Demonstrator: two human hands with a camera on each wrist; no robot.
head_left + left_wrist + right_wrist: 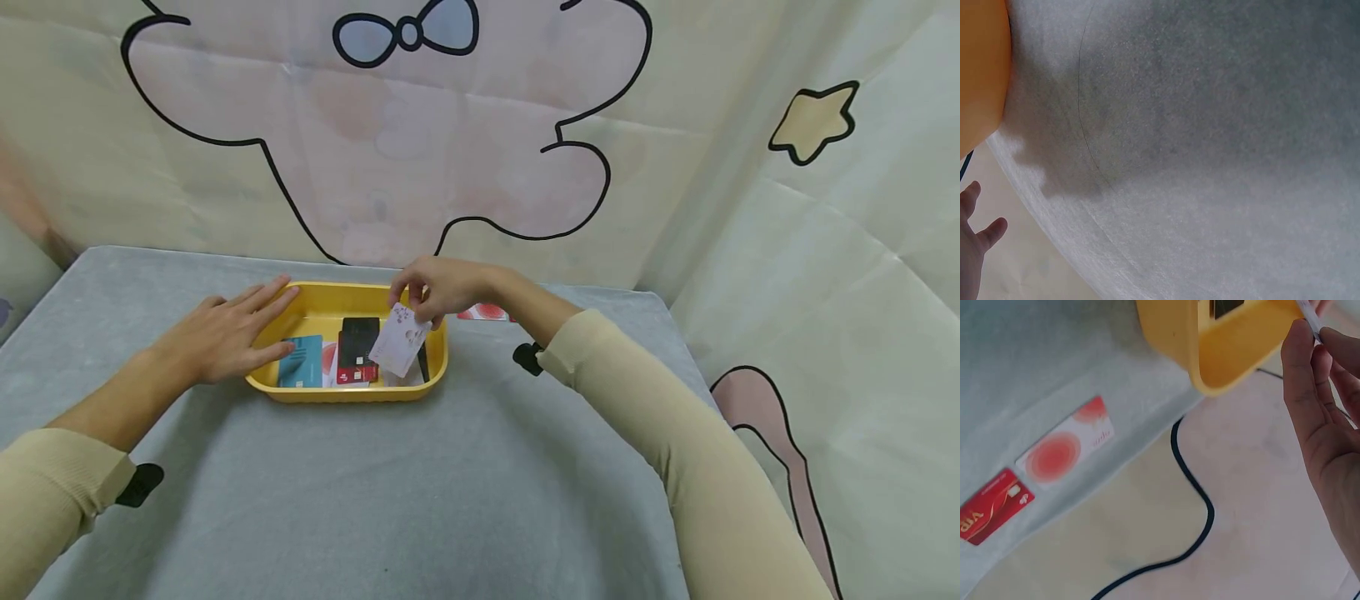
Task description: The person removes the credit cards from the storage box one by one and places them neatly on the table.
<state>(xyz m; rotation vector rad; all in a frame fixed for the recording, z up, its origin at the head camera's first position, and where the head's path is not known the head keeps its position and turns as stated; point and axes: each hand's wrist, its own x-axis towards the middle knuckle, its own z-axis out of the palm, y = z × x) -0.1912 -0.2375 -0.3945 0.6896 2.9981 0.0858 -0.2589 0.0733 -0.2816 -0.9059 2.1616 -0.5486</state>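
A yellow tray sits on the grey table, with a teal card, a black card and a red card lying inside. My right hand pinches a white patterned card by its top edge and holds it tilted over the tray's right end. In the right wrist view the fingers grip that card's thin edge beside the tray's corner. My left hand lies flat with straight fingers on the tray's left rim; the left wrist view catches only its fingertips.
Two more cards lie on the table behind the tray: a white one with red circles and a red one. The red-circle card peeks out behind my right wrist. A cartoon-printed cloth backdrop hangs behind the table.
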